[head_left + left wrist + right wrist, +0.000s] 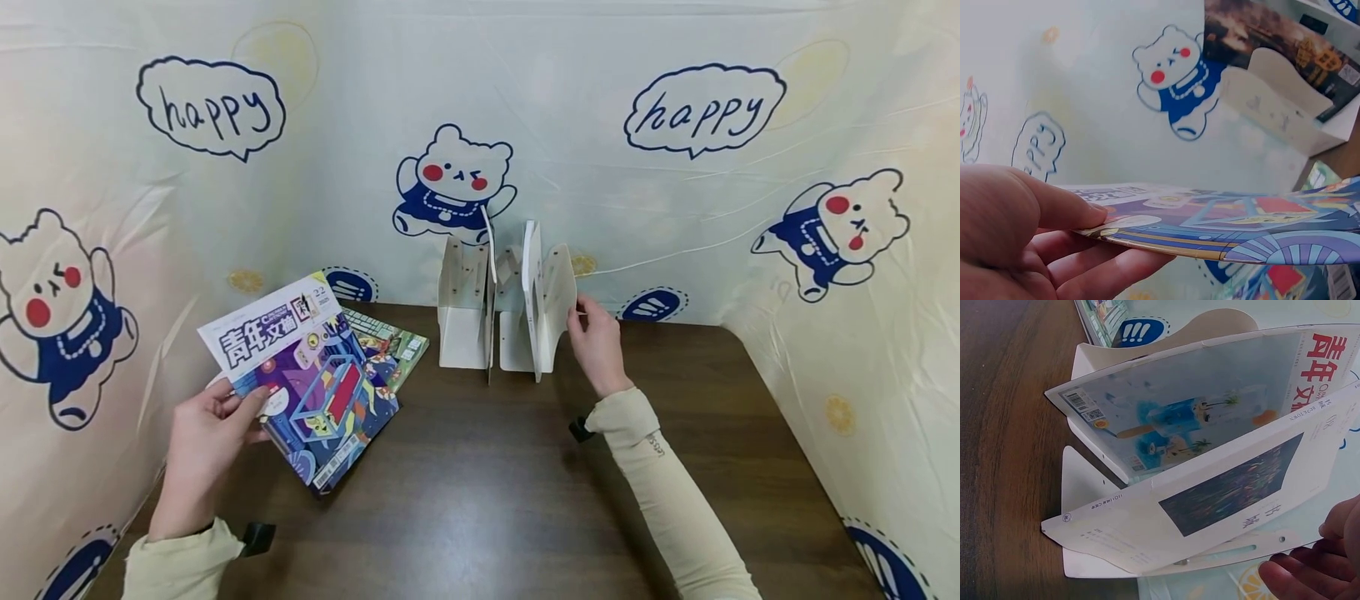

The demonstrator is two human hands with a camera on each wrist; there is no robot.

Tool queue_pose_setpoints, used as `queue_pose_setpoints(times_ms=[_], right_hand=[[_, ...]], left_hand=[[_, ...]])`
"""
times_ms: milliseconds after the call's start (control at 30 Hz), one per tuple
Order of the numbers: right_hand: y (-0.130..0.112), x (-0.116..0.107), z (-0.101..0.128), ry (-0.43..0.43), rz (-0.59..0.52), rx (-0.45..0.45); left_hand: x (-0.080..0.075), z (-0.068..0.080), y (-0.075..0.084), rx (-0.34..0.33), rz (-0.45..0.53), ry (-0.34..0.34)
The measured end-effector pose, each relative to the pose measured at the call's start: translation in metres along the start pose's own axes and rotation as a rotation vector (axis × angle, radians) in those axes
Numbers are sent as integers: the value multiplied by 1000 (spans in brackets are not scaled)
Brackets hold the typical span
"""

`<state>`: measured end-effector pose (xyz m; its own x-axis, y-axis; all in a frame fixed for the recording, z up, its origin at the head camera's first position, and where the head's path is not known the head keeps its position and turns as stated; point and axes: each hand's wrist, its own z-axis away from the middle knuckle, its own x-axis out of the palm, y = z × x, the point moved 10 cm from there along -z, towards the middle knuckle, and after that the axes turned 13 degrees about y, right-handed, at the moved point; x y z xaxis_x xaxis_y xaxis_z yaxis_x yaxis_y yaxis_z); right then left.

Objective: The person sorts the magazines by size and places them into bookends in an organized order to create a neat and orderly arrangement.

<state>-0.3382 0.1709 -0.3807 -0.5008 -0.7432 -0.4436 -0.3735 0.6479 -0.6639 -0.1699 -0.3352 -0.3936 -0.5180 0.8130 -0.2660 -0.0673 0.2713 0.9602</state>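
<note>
My left hand (206,425) pinches a colourful magazine (303,375) by its left edge, thumb (1054,203) on the cover and fingers beneath, lifting it off the table. Another magazine (386,350) lies flat just behind it. A cream file rack (465,308) stands at the back centre with two magazines upright in it, a blue-covered one (1197,419) and a white one (1222,500). My right hand (596,337) touches the rack's right divider (558,292) with its fingertips (1297,578).
The dark wooden table (510,483) is walled on three sides by a bear-print plastic sheet (675,167). The rack stands against the back wall.
</note>
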Motion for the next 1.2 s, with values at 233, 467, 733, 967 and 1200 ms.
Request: queue_pose_setpoints(times_ms=[233,467,733,967,1200], right_hand=[[3,2,1,-12,10,9],[4,2,3,-15,10,13],[2,1,3,-11,9,18],[0,0,1,-10,8,15],[1,0,0,-4,9,10]], left_hand=[[15,8,16,65,-112,17],[35,17,35,136,-113,-33],[53,29,57,213,-135,-58],[64,36,70,280,-140,-72],[73,46,85,327,-132,-92]])
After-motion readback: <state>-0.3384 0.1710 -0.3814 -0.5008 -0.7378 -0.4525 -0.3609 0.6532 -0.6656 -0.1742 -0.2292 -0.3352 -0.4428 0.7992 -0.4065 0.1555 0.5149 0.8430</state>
